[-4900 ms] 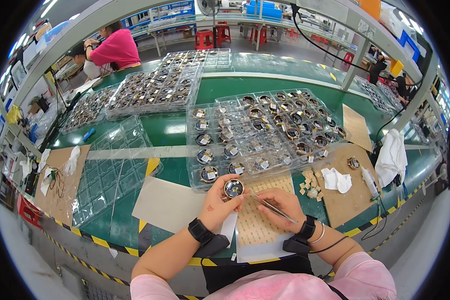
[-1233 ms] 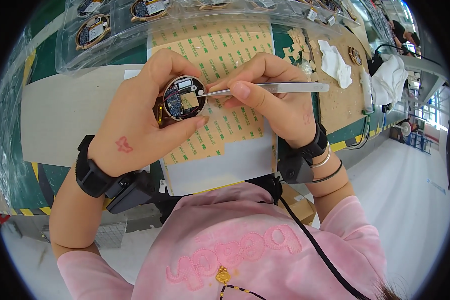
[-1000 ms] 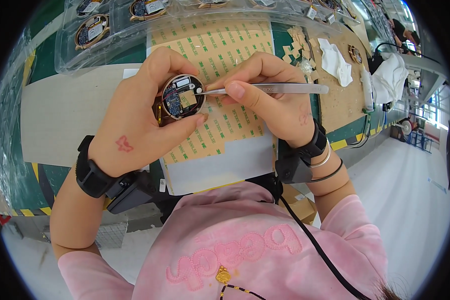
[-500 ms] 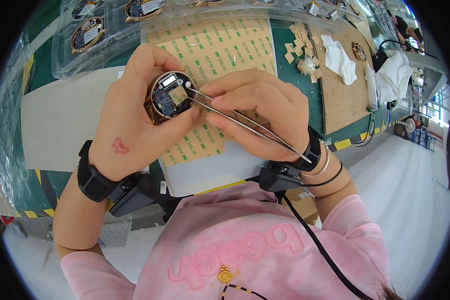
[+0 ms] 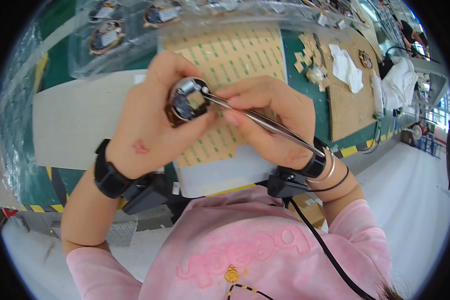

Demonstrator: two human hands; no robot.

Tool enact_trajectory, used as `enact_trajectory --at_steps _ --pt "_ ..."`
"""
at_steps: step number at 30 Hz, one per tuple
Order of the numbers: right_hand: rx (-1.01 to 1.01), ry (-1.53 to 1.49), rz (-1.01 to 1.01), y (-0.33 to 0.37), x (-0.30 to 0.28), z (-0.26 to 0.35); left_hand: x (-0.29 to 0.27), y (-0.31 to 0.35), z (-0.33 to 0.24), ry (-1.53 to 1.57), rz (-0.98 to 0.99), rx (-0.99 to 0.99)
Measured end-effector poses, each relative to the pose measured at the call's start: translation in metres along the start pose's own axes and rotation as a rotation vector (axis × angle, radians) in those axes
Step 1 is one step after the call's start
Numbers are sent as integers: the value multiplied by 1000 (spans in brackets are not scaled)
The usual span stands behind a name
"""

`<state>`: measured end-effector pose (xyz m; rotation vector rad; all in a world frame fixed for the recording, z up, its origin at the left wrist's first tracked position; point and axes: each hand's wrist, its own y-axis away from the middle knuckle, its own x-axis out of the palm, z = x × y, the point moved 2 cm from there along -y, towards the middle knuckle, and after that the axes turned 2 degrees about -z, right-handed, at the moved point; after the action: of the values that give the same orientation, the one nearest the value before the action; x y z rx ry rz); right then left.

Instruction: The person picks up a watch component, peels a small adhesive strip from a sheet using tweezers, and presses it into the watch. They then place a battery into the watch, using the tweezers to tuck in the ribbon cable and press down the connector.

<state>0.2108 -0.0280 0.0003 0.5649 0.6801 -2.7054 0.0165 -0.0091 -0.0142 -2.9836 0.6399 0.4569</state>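
And here a small tan square patch (image 5: 196, 99) is already seated inside the round, dark, metal-rimmed electronic module (image 5: 181, 107); whether it is fully stuck down cannot be told. More modules (image 5: 106, 37) are held in the clear plastic tray (image 5: 96, 62), too blurred for patches to be judged. The module is pinched between the thumb and fingers of the left hand (image 5: 150, 115). Slim silver tweezers (image 5: 265, 122) are grasped by the right hand (image 5: 280, 107), tips at the module's right edge, contact unclear.
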Motion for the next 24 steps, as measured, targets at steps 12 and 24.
enact_trajectory --at_steps 12,24 --pt "493 -520 -62 -2 -6 0 1 -8 -3 -22 13 123" --pt "187 -178 -9 3 -4 4 1 -6 -1 9 21 103"
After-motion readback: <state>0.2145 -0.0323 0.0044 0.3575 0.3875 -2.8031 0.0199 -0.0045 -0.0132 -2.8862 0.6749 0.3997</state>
